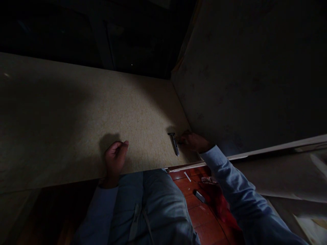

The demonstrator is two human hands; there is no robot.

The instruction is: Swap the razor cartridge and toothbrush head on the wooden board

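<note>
A razor (175, 145) with a dark handle lies on the pale, marbled ledge (143, 115), its head pointing away from me. Just to its right is my right hand (192, 141), fingers curled and in deep shadow. Something small and dark shows at those fingertips; I cannot make out what it is, nor whether the fingers touch the razor. My left hand (116, 158) is closed over the ledge's front part, left of the razor, with the thumb against the curled fingers. Nothing shows in it.
A dark wall (245, 78) rises along the ledge's right side, and a dark window (133, 41) stands behind it. Below, on the red-brown floor (204, 217), lie a small dark and grey object (199, 196), a white strip (187, 176) and red cloth (226, 211).
</note>
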